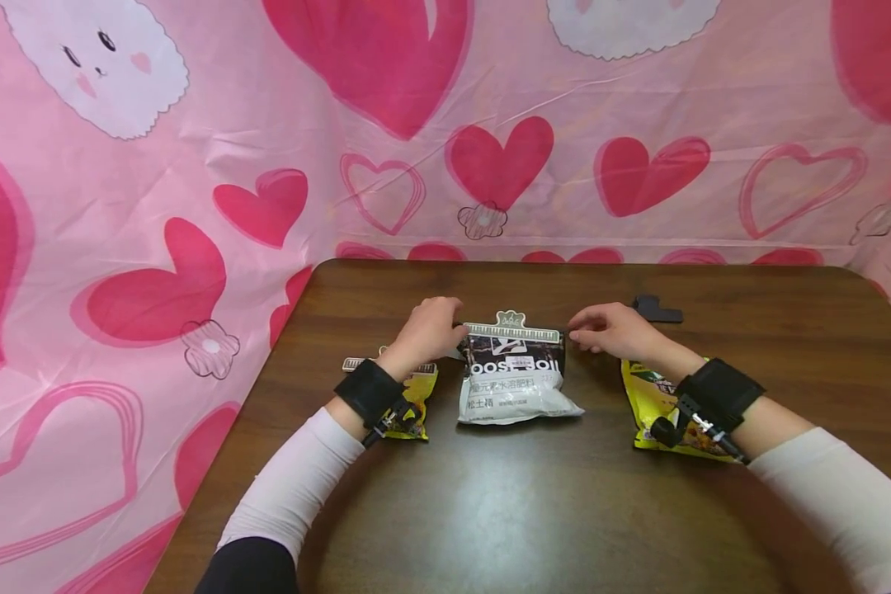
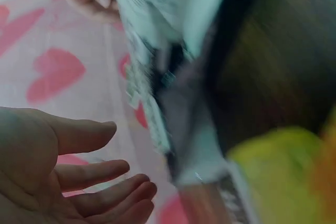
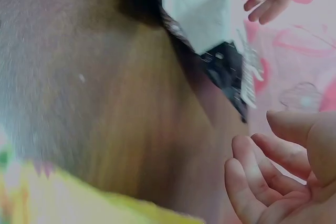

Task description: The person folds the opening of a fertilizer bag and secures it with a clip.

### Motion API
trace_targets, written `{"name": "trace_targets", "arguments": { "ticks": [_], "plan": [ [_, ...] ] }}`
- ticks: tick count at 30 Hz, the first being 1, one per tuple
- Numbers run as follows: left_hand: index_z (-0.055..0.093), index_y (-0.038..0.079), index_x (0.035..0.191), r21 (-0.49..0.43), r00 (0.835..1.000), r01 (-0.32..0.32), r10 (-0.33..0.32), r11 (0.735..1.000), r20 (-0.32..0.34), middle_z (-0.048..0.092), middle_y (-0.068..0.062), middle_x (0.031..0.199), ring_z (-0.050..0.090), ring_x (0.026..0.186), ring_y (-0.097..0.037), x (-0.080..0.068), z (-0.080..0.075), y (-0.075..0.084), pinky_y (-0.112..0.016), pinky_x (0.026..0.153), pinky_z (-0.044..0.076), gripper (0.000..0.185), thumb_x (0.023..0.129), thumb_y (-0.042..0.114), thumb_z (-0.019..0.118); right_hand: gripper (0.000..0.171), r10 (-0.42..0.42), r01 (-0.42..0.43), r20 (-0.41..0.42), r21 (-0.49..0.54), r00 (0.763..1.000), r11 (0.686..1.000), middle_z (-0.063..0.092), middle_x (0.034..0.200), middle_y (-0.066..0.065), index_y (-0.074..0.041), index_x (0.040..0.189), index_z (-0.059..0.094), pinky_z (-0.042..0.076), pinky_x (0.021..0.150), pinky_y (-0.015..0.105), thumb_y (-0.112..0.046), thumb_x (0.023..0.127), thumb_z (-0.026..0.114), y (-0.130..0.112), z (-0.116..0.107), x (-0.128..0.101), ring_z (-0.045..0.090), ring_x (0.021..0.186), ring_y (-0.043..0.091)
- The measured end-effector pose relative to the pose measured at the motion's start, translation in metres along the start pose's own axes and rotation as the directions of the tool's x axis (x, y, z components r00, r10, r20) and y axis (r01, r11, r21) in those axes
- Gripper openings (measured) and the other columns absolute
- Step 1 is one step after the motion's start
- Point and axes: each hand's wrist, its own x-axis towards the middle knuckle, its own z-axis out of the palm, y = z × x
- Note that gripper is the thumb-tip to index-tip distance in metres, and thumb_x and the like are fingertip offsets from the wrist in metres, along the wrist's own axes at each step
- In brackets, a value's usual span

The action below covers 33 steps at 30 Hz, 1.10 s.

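A black-and-white soil fertilizer bag (image 1: 516, 384) rests on the table, its top edge held by a long clip with a piano-key pattern (image 1: 516, 332). My left hand (image 1: 429, 330) is beside the bag's upper left corner; in the left wrist view its relaxed fingers (image 2: 105, 182) hold nothing. Off the upper right corner is my right hand (image 1: 616, 334), fingers loosely bent and apart from the bag in the right wrist view. Under my left wrist lies a small yellow packet (image 1: 416, 400) with a similar clip (image 1: 353, 363). Another yellow packet (image 1: 646, 400) lies under my right wrist.
A black clip (image 1: 657, 310) lies toward the back right of the wooden table (image 1: 490, 511), behind my right hand. Pink heart-printed cloth (image 1: 505, 99) hangs behind the table and along its left side.
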Motion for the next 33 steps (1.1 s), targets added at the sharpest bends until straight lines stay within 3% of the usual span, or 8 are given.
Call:
{"name": "trace_targets", "arguments": {
  "ticks": [4, 10, 17, 21, 23, 26, 30, 33],
  "plan": [
    [0.062, 0.001, 0.13, -0.023, 0.996, -0.083, 0.082, 0.996, -0.04, 0.065, -0.017, 0.128, 0.058, 0.123, -0.034, -0.005, 0.0, 0.023, -0.049, 0.107, 0.044, 0.042, 0.095, 0.024, 0.066, 0.036, 0.016, -0.016, -0.021, -0.01, 1.0, 1.0, 0.07, 0.107, 0.018, -0.001, 0.125, 0.063, 0.058, 0.078, 0.035, -0.025, 0.098, 0.062, 0.004, -0.017, -0.015, 0.066, 0.091, 0.026],
    [0.065, 0.007, 0.126, -0.051, 0.984, -0.175, 0.172, 0.983, -0.054, 0.071, -0.01, 0.117, 0.065, 0.111, -0.026, -0.006, 0.012, 0.056, -0.044, 0.098, 0.049, 0.036, 0.095, 0.025, 0.066, 0.041, 0.055, -0.056, -0.037, -0.027, 0.998, 0.998, 0.068, 0.116, 0.021, -0.001, 0.129, 0.06, 0.059, 0.08, 0.036, -0.029, 0.099, 0.061, 0.017, -0.043, -0.045, 0.068, 0.094, 0.026],
    [0.064, 0.01, 0.129, -0.025, 0.966, -0.254, 0.254, 0.967, 0.038, 0.072, -0.003, 0.107, 0.067, 0.098, -0.016, 0.001, 0.038, 0.095, -0.032, 0.091, 0.051, 0.039, 0.097, 0.031, 0.064, 0.048, 0.137, -0.149, -0.081, -0.166, 0.987, 0.975, 0.067, 0.117, 0.023, 0.0, 0.128, 0.06, 0.057, 0.081, 0.046, -0.037, 0.099, 0.059, 0.052, -0.067, -0.085, 0.064, 0.097, 0.029],
    [0.063, 0.009, 0.131, -0.023, 0.95, -0.297, 0.298, 0.955, 0.096, 0.071, 0.0, 0.099, 0.066, 0.092, -0.012, 0.004, 0.055, 0.116, -0.025, 0.085, 0.05, 0.042, 0.097, 0.034, 0.064, 0.049, 0.194, -0.208, -0.093, -0.18, 0.977, 0.962, 0.067, 0.114, 0.025, 0.004, 0.127, 0.059, 0.056, 0.074, 0.04, -0.037, 0.099, 0.058, 0.072, -0.072, -0.104, 0.063, 0.094, 0.029],
    [0.063, 0.009, 0.13, -0.012, 0.946, -0.302, 0.301, 0.953, 0.123, 0.071, 0.0, 0.103, 0.066, 0.095, -0.012, 0.006, 0.062, 0.126, -0.022, 0.082, 0.05, 0.042, 0.096, 0.035, 0.064, 0.051, 0.224, -0.236, -0.088, -0.182, 0.971, 0.955, 0.068, 0.111, 0.023, 0.005, 0.126, 0.059, 0.055, 0.071, 0.036, -0.038, 0.099, 0.058, 0.08, -0.073, -0.112, 0.063, 0.091, 0.027],
    [0.067, 0.01, 0.121, -0.012, 0.943, -0.286, 0.284, 0.958, 0.173, 0.07, 0.001, 0.101, 0.065, 0.086, -0.011, 0.01, 0.071, 0.14, -0.019, 0.075, 0.047, 0.037, 0.096, 0.037, 0.065, 0.053, 0.259, -0.27, -0.081, -0.188, 0.963, 0.944, 0.068, 0.107, 0.02, 0.006, 0.125, 0.058, 0.052, 0.07, 0.034, -0.04, 0.098, 0.059, 0.09, -0.073, -0.12, 0.06, 0.089, 0.025],
    [0.069, 0.011, 0.09, -0.042, 0.944, -0.206, 0.209, 0.978, 0.254, 0.056, 0.004, 0.072, 0.051, 0.06, -0.009, 0.015, 0.082, 0.157, -0.019, 0.055, 0.038, 0.029, 0.095, 0.039, 0.064, 0.056, 0.295, -0.3, -0.057, -0.157, 0.954, 0.941, 0.068, 0.107, 0.021, 0.01, 0.127, 0.055, 0.054, 0.068, 0.031, -0.037, 0.098, 0.06, 0.099, -0.07, -0.128, 0.061, 0.086, 0.02],
    [0.066, 0.012, 0.075, -0.046, 0.952, -0.124, 0.132, 0.991, 0.275, 0.043, 0.004, 0.06, 0.045, 0.052, -0.009, 0.018, 0.088, 0.166, -0.02, 0.049, 0.034, 0.035, 0.094, 0.041, 0.065, 0.057, 0.304, -0.309, -0.053, -0.128, 0.951, 0.942, 0.068, 0.109, 0.023, 0.012, 0.128, 0.054, 0.055, 0.067, 0.027, -0.037, 0.098, 0.06, 0.101, -0.066, -0.13, 0.061, 0.085, 0.016]
  ]
}}
